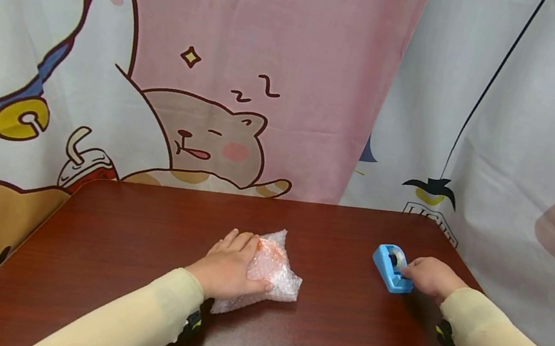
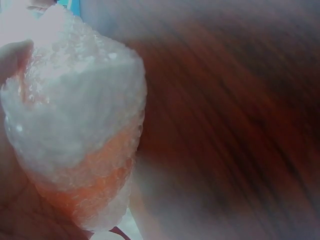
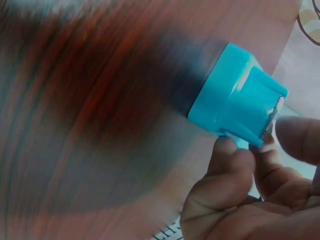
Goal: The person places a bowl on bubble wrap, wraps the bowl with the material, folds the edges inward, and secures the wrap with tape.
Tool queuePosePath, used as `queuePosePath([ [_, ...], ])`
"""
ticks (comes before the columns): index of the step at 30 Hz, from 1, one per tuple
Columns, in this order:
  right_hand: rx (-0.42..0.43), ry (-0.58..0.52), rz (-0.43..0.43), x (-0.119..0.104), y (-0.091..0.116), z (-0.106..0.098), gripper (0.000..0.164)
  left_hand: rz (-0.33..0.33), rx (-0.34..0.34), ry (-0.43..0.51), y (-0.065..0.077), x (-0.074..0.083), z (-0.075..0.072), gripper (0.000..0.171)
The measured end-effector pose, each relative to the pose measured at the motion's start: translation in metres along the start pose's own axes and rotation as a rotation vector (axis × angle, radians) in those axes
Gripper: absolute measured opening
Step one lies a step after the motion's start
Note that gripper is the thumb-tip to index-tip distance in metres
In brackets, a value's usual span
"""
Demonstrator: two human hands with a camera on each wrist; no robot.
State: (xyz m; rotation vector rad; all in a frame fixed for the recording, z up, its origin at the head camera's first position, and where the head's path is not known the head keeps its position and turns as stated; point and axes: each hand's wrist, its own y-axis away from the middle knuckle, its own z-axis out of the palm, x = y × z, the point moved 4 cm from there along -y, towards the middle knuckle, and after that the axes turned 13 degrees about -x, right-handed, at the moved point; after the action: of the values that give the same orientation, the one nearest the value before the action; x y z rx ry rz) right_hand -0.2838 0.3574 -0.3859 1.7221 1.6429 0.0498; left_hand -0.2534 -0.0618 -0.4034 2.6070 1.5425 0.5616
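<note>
A bundle in clear bubble wrap [image 1: 286, 285], with something orange showing through, lies on the table. My left hand [image 1: 234, 267] holds it from the left, thumb across its near side and fingers over its far left side. The left wrist view shows the wrapped bundle [image 2: 75, 115] close up against the palm. To the right stands a light blue tape dispenser [image 1: 385, 270] with a roll of clear tape [image 1: 398, 259]. My right hand [image 1: 433, 277] is at its cutter end. In the right wrist view, thumb and fingertips pinch at the tape beside the toothed blade [image 3: 272, 117].
A dark red-brown wooden table [image 1: 164, 221] lies beneath both hands. Behind it and along its sides hangs a printed cloth [image 1: 325, 83] with cartoon animals. The table's right edge runs close to the dispenser and my right forearm.
</note>
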Motion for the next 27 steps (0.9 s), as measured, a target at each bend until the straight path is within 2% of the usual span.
queuePosePath([
  [5,0.004,-0.07,-0.004,0.003,-0.001,0.003,0.049,0.005,0.005,-0.001,0.0,0.001,0.0,0.106],
  [10,0.0,-0.21,-0.005,0.0,0.002,0.004,0.039,0.002,0.003,-0.001,0.001,0.001,-0.001,0.106],
  [16,-0.034,-0.375,0.034,-0.005,0.004,0.005,0.054,-0.004,0.004,-0.001,0.001,0.0,-0.001,0.106],
  [21,-0.046,-0.479,0.044,-0.005,0.003,0.009,0.06,-0.002,0.005,0.004,0.001,0.0,-0.001,0.107],
  [27,-0.037,-0.563,0.045,-0.005,0.002,0.013,0.055,-0.001,-0.002,0.011,0.0,0.0,0.0,0.107],
])
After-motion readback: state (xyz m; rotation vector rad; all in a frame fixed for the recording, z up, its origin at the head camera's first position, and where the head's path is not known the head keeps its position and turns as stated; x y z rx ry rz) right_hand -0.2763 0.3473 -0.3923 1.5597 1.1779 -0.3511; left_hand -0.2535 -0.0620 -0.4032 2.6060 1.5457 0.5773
